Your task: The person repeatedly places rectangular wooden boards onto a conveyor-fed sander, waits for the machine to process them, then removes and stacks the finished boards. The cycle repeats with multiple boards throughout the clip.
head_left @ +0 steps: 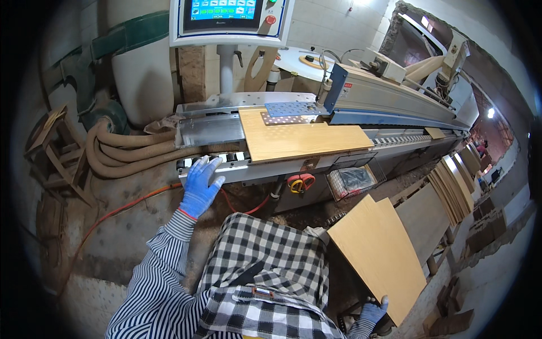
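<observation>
My left hand (200, 185), in a blue glove, rests with fingers apart on the near left end of a long machine's roller edge (226, 159). Nothing is held in it. Down at the lower right, my gloved right hand (370, 314) grips the near edge of a light wood-coloured board (379, 254), its thumb showing at the board's side and the other fingers mostly hidden. This board is tilted and has a stepped far edge. Another wood-coloured board (302, 140) lies flat on the machine, partly under a blue perforated plate (291, 108).
A control panel (285, 22) with a lit screen stands above the machine. Thick ribbed hoses (113, 152) curl at the left beside a wooden stool (56, 152). Orange-handled scissors (300, 182) and a wire basket (353, 179) hang on the machine's front. Stacked boards (451, 186) stand at the right.
</observation>
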`<state>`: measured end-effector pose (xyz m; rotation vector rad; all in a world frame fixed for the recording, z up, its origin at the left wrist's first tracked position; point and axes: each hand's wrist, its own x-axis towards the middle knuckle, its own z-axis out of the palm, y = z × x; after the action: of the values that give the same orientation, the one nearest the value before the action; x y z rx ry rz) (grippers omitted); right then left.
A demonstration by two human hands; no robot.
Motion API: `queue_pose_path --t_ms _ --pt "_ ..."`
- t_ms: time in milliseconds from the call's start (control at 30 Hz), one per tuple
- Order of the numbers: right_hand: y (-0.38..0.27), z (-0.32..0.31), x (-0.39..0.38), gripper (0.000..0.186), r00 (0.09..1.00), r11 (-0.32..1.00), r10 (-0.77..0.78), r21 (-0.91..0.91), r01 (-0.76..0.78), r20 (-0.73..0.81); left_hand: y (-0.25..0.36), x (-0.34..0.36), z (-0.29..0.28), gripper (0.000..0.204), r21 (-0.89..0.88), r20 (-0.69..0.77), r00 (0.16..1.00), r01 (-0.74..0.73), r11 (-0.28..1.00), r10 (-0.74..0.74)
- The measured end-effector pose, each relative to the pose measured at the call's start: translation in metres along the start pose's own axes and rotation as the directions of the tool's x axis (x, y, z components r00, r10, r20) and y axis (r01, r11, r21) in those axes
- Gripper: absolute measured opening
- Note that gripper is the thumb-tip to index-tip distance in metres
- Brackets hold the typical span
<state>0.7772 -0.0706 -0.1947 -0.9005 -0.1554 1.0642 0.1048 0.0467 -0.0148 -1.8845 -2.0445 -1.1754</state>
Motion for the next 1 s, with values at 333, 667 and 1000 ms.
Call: queue_pose_path --t_ms 333,667,1000 --pt "0.065 0.235 -0.064 0.034 0.859 0.982 0.182 -0.142 -0.128 0.479 0.055 -0.055 -0.03 0.084 -0.003 0.221 0.96 -0.175 0.985 0.172" --pt "0.18 0.408 -0.094 0.017 0.408 0.836 0.54 -0.409 -0.367 0.737 0.001 -0.082 -0.067 0.071 0.402 0.025 1.0 -0.004 0.916 -0.007" --pt "0.221 0.448 -0.09 0.06 0.23 0.769 0.59 -0.451 -0.453 0.774 -0.044 -0.042 -0.071 0.063 0.431 -0.07 0.982 0.19 0.882 -0.177"
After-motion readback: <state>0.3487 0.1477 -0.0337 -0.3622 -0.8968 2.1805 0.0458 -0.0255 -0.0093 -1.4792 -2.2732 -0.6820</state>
